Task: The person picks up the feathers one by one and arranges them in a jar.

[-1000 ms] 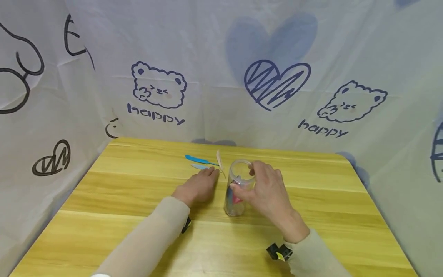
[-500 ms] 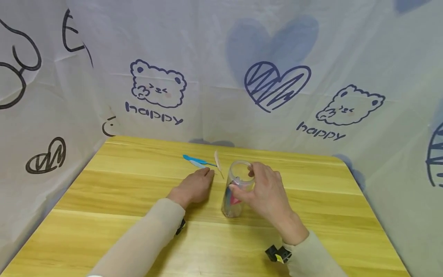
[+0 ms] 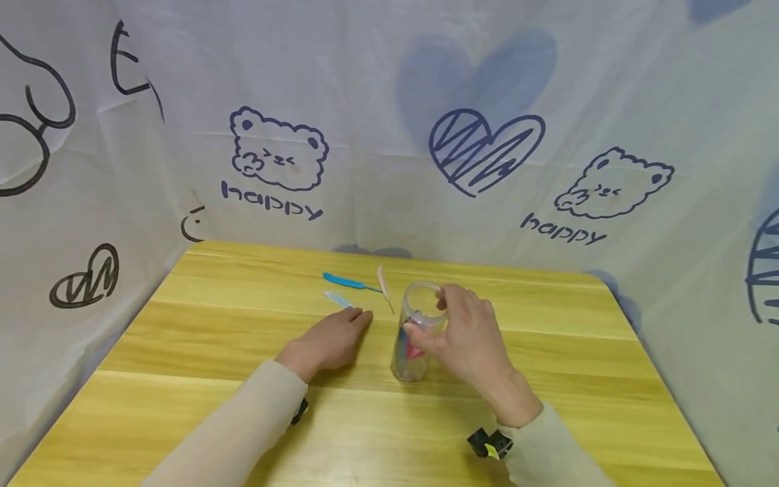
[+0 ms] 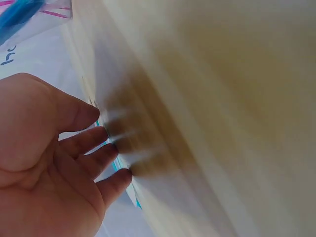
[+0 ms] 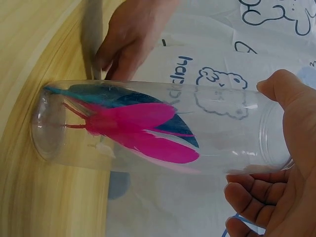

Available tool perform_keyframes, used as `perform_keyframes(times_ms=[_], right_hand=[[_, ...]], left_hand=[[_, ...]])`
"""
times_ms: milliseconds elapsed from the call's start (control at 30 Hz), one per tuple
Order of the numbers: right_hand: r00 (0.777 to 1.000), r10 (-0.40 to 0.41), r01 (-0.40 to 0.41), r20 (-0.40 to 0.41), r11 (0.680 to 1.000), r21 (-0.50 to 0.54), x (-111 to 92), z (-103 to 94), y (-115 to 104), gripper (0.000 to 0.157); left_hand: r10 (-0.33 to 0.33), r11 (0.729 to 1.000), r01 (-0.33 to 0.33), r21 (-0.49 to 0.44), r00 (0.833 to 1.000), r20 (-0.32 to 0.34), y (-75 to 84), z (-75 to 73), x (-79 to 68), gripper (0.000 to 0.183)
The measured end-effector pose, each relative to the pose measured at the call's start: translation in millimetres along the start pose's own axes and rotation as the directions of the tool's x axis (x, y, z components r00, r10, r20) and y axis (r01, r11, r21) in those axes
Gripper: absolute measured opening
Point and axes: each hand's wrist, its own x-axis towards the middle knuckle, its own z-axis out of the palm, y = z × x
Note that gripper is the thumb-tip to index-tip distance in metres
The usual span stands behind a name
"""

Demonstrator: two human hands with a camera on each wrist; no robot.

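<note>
My right hand [image 3: 468,331] grips the mouth of a tall clear plastic jar [image 3: 410,368], thumb on one side of the rim and fingers on the other. Inside the upright jar are a bright pink feather [image 5: 143,123] and a dark blue feather [image 5: 131,94]. To the left of the jar, my left hand [image 3: 331,341] is low at the table with its fingers bent, holding a light blue feather [image 3: 337,299] near its quill end. That quill is hidden under the fingers. Just beyond lie a bright blue feather [image 3: 343,280] and a cream feather [image 3: 383,281].
Everything rests on a yellow wood-grain table [image 3: 201,325]. White cloth [image 3: 365,189] with drawn bears and hearts hangs behind it and along both sides. Black wrist-worn devices show below the sleeves, the right one [image 3: 489,443] more fully.
My left hand has moved left and slightly toward me, and the light blue feather has shifted with it, away from the bright blue feather. My right hand and the jar stay nearly still.
</note>
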Motion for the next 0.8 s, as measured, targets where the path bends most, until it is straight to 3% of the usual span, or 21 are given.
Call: perform_keyframes(times_ms=[267,467,567,700,800], right_hand=[[1.0,0.005,-0.006,0.009,1.0,0.01,0,-0.7,1,0.059],[1.0,0.008,-0.008,0.005,1.0,0.006,1,-2.2,1,0.06],[1.0,0.0,0.0,0.004,1.0,0.004,1,-2.5,1,0.06],[1.0,-0.005,0.005,0.001,1.0,0.005,1,-2.4,0,0.059],[1.0,0.002,-0.002,0.003,1.0,0.014,1,-1.6,1,0.059]], left_hand=[[0.077,0.997,-0.078,-0.01,0.995,-0.062,-19.0,-0.1,-38.8,0.037],[0.014,0.993,-0.02,-0.116,0.998,-0.054,-30.8,-10.2,-62.8,0.031],[0.003,0.994,-0.01,-0.113,0.998,-0.07,-35.1,-13.2,-66.1,0.029],[0.015,0.998,-0.024,-0.058,0.988,-0.156,-38.9,-16.4,-61.2,0.022],[-0.013,1.0,0.007,-0.03,0.978,-0.208,-39.5,-20.1,-53.6,0.017]])
